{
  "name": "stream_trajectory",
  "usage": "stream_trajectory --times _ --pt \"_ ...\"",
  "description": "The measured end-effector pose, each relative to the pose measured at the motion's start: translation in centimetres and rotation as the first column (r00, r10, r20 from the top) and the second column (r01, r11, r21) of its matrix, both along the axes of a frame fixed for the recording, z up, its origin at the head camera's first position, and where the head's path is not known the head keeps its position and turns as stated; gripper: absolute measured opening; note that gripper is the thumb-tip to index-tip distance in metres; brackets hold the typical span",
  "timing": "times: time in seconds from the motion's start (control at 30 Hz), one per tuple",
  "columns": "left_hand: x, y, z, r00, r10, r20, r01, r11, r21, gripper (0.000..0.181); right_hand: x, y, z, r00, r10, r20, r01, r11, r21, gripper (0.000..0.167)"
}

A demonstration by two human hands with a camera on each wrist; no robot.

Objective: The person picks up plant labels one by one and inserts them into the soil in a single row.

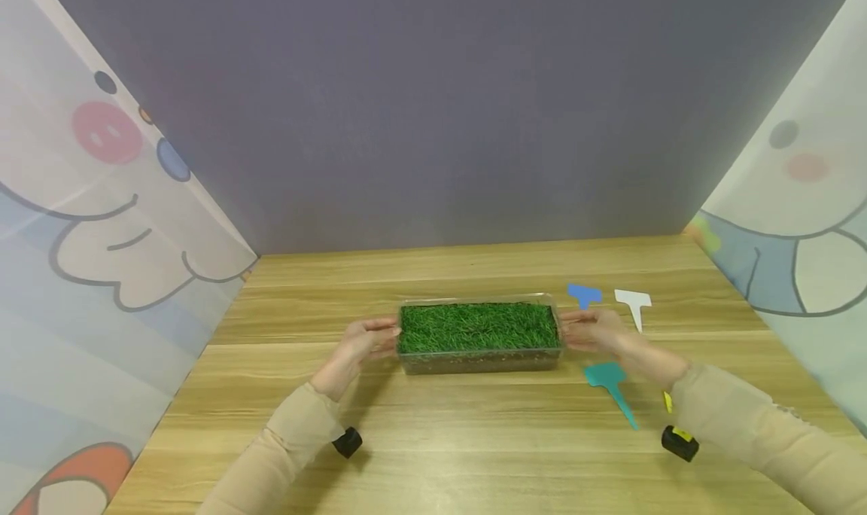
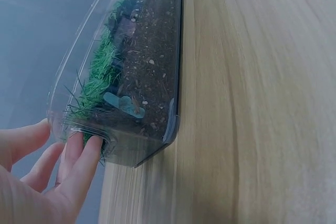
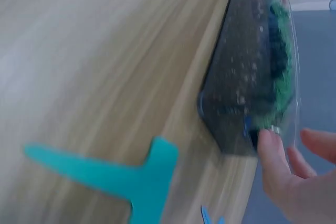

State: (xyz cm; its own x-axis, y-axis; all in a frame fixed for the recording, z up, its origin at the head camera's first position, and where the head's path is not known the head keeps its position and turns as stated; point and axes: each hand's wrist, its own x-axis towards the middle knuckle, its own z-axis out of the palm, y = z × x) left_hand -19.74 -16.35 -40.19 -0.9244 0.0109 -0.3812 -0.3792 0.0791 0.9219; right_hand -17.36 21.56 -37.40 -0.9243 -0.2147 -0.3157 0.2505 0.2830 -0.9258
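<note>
A long clear plastic planter box [image 1: 482, 364] stands on the table, filled with dark soil [image 2: 149, 51] under dense green grass [image 1: 478, 327]. My left hand [image 1: 360, 345] grips its left end, fingers at a moulded recess below the rim and thumb by the rim. At the opposite end my right hand [image 1: 597, 331] holds the box the same way, fingertips against the end wall. A teal T-shaped plant label [image 1: 607, 376] lies in front of the right hand. Behind that hand are a blue plant label [image 1: 585, 294] and a white one [image 1: 634, 301].
The wooden table [image 1: 474, 440] meets a grey wall [image 1: 460, 123] at the back. Cartoon-printed panels [image 1: 81, 199] stand on both sides. A small yellow piece [image 1: 667, 402] lies partly under the right sleeve [image 1: 731, 417]. Black wrist devices [image 1: 348, 442] show below both forearms.
</note>
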Motion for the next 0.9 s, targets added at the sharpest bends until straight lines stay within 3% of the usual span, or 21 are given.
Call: stream_trajectory --times 0.1,0.27,0.43,0.5,0.67,0.77,0.9 --pt "0.1 0.0 0.1 1.0 0.002 0.004 -0.002 1.0 -0.006 0.037 -1.0 0.9 0.5 0.998 0.062 -0.019 -0.061 0.995 0.074 0.043" --pt "0.1 0.0 0.2 1.0 0.004 0.001 -0.004 1.0 -0.005 0.037 -3.5 2.4 1.7 0.984 0.172 -0.043 -0.159 0.963 0.22 0.046" --pt "0.1 -0.1 0.1 1.0 0.006 -0.002 -0.006 1.0 0.004 0.038 -5.9 3.3 2.1 0.942 0.302 -0.148 -0.224 0.892 0.392 0.04" --pt "0.1 -0.1 0.1 1.0 0.0 -0.003 0.0 1.0 0.008 0.038 -6.6 3.6 2.0 0.912 0.358 -0.199 -0.228 0.846 0.481 0.037" --pt "0.2 0.0 0.2 1.0 -0.01 -0.009 0.01 1.0 0.012 0.039 -7.8 4.0 1.3 0.864 0.437 -0.25 -0.212 0.766 0.606 0.035" --pt "0.2 0.0 0.2 1.0 -0.014 -0.015 0.014 1.0 0.004 0.039 -8.4 4.2 0.9 0.847 0.466 -0.256 -0.202 0.728 0.656 0.035" --pt "0.2 -0.1 0.1 0.999 -0.026 -0.019 0.026 1.0 -0.01 0.039 -8.9 4.4 0.4 0.845 0.482 -0.232 -0.205 0.691 0.693 0.036"
